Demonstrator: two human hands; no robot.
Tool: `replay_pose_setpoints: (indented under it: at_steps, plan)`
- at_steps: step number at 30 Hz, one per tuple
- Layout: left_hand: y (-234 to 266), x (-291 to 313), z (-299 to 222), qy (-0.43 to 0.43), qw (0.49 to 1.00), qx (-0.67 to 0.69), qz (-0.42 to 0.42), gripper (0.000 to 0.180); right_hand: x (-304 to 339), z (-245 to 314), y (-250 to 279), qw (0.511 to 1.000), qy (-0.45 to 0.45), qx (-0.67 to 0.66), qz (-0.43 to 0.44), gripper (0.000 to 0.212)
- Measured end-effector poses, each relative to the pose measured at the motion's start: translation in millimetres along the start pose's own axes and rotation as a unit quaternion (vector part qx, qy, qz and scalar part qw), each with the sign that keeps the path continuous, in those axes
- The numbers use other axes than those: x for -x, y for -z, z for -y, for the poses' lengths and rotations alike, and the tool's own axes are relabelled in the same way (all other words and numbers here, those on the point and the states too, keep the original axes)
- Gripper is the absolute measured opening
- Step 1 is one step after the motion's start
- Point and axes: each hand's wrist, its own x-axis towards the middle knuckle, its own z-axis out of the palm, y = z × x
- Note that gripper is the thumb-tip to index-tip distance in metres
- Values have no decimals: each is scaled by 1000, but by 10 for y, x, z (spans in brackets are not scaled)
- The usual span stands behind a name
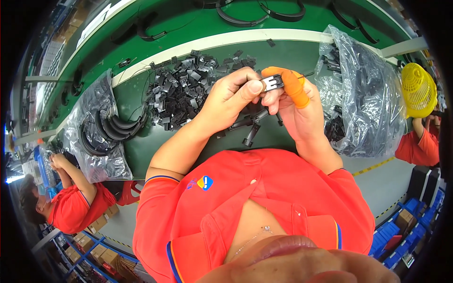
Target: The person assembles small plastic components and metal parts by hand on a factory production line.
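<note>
Above the near part of the green table, both my hands meet around a small black plastic part with a silver metal piece (272, 84) on it. The thumb and fingers of my left hand (230, 98) pinch its left side, the thumb lying by the metal. My right hand (306, 113), with orange covers on the thumb and a finger, grips the other end; its fingertips partly hide the part. To the left of my hands spreads a heap of small black plastic pieces (181, 96). Several longer black parts (251, 135) lie on the table just below my hands.
A transparent bag (373, 108) with black parts stands at right, beside a yellow basket (418, 89). At left, curved black bands (118, 128) lie on another bag (85, 111). More bands (240, 21) rest beyond the pale ledge (207, 45). Co-workers in red (75, 210) sit at both sides.
</note>
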Motion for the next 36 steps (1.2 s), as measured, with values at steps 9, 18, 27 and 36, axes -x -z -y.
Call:
replay_pose_setpoints:
  at_steps: [9,18,27,36]
  plan:
    - [-1,18,12,-56,983,-175,22,25,46,95,-127,983,27,166,-70,20]
    - [-62,56,-173,-6,963,-252,95,32,35,67,68,992,-25,109,-53,16]
    - [-43,57,-144,56,984,-16,170,27,-7,114,39,994,12,88,-66,14]
    - [299,43,-295,58,978,66,190,31,-321,204,230,993,-22,110,21,39]
